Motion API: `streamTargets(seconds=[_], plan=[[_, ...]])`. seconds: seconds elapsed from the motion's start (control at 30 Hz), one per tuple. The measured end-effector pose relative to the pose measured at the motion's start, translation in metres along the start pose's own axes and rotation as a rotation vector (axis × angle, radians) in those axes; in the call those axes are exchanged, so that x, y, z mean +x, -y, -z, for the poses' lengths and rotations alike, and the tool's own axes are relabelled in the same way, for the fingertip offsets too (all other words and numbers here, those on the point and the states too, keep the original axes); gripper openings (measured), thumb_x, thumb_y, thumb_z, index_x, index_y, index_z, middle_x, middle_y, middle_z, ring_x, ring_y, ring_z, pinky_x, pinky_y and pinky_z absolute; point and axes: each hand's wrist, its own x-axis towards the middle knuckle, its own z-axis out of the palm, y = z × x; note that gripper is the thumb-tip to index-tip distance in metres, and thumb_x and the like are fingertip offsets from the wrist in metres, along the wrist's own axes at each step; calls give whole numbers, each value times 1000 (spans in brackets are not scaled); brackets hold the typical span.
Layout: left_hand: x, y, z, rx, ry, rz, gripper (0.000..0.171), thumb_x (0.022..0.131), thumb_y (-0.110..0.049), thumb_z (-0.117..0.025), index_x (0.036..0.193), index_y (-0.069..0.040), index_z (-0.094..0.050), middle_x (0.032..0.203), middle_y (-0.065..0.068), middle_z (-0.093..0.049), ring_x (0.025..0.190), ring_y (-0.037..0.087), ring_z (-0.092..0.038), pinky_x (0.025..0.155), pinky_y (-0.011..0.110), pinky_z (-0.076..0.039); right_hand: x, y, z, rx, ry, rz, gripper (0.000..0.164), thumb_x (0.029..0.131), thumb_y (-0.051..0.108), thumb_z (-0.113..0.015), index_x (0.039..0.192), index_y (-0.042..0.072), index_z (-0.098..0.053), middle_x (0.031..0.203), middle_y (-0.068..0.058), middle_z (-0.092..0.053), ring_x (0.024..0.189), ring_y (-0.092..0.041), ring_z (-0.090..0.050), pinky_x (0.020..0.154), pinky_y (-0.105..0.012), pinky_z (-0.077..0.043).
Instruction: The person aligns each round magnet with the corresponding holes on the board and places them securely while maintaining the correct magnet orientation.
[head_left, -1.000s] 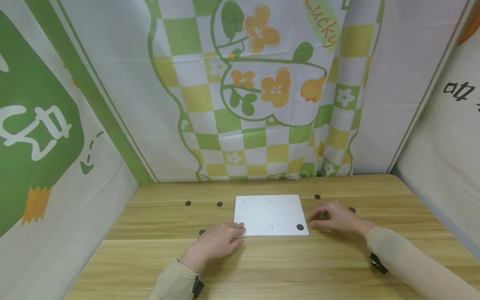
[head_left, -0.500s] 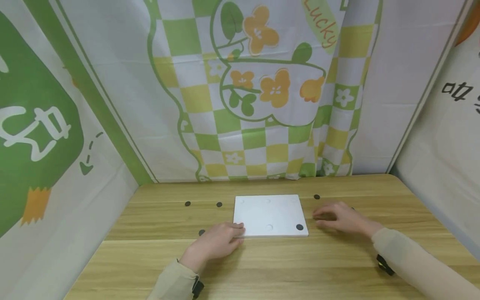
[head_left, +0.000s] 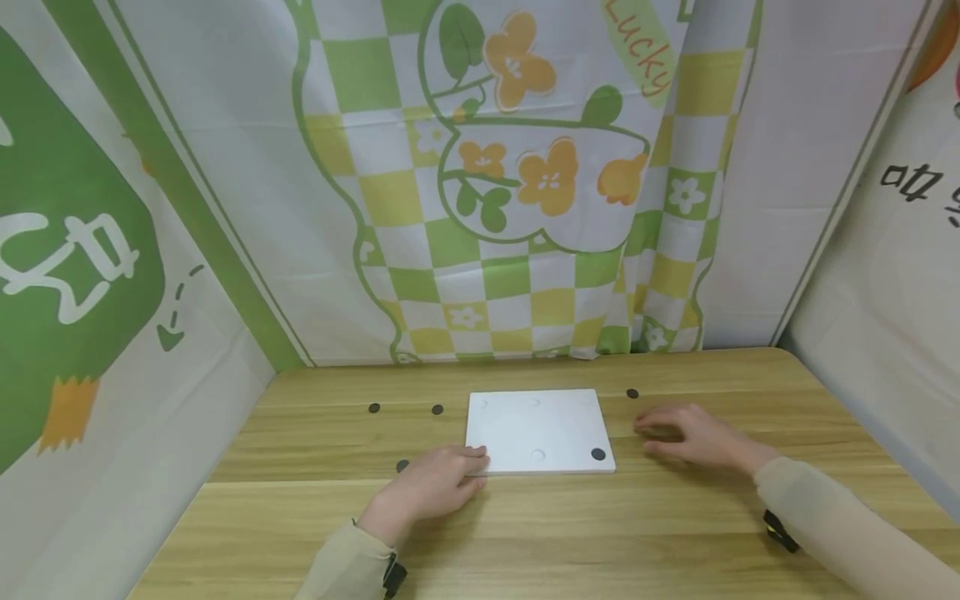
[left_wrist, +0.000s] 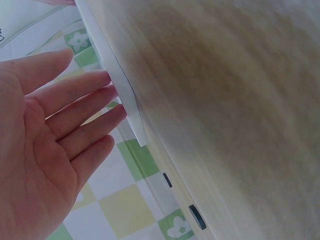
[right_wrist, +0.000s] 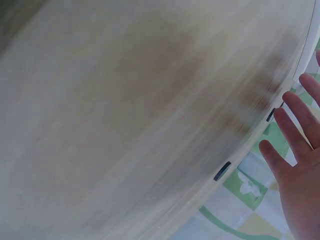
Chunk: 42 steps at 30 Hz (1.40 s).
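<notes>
A white rectangular board [head_left: 536, 429] with shallow round recesses lies on the wooden table. One flat black disc [head_left: 598, 454] sits at its front right corner. My left hand [head_left: 435, 482] rests its fingertips on the board's front left corner; in the left wrist view its fingers are extended. To the right of the board, and apart from it, my right hand [head_left: 697, 437] is held low over the table. Its fingers are relaxed, with nothing seen between them. Another black disc [right_wrist: 222, 171] shows beyond the right hand's fingers in the right wrist view.
Loose black discs lie left of the board: one at the far left [head_left: 374, 408], one closer to it [head_left: 437, 409], and one partly behind the left hand [head_left: 402, 465]. A disc [head_left: 632, 393] lies behind the right hand. A patterned curtain [head_left: 525, 283] hangs at the table's back edge.
My right hand has drawn away to the right from the board's edge. It now covers the disc that showed behind its wrist. The left hand and board stay put.
</notes>
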Motion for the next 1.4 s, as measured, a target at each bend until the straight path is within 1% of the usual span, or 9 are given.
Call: streamTargets(seconds=[0.17, 0.43, 0.6, 0.9, 1.13, 1.4], plan=[[0, 0, 0, 2, -3, -4, 37, 95, -27, -55, 125, -7, -61, 135, 8, -56, 123, 27, -54, 106, 43, -43, -3, -1, 2, -2, -9, 0, 35, 88, 29, -68, 115, 7, -67, 118, -13, -66, 106, -31, -63, 91, -51, -51], [-1, -1, 1, -6, -8, -5, 36, 95, -26, -55, 125, -7, -61, 135, 9, -56, 123, 27, -55, 106, 42, -44, -9, -4, 5, 0, 32, -107, 39, 89, 36, -65, 119, 11, -65, 123, -12, -63, 112, -31, -59, 96, -52, -48], [-1, -2, 2, -12, -6, -6, 35, 95, -25, -55, 124, -6, -62, 134, 9, -57, 123, 27, -55, 106, 42, -44, -11, -7, 6, 7, 27, -132, 40, 89, 37, -65, 119, 12, -65, 124, -11, -63, 114, -32, -59, 97, -53, -47], [-1, -2, 2, -17, -4, 4, 36, 95, -25, -56, 125, -7, -61, 135, 8, -57, 123, 27, -55, 105, 42, -44, -15, -13, 10, -7, 3, -147, 39, 88, 36, -66, 119, 12, -66, 123, -10, -64, 113, -32, -59, 96, -52, -48], [-1, -2, 2, -21, 3, 10, 37, 95, -26, -55, 126, -7, -60, 136, 8, -56, 124, 27, -54, 106, 43, -43, -18, -18, 12, -38, -29, -137, 37, 86, 35, -69, 116, 13, -68, 120, -10, -66, 111, -30, -61, 94, -50, -49], [-1, -2, 3, -21, 6, 10, 37, 95, -26, -55, 126, -7, -60, 136, 8, -56, 124, 27, -54, 106, 43, -43, -21, -20, 15, -35, -41, -134, 36, 86, 32, -69, 116, 12, -68, 120, -11, -66, 110, -31, -62, 93, -51, -50]])
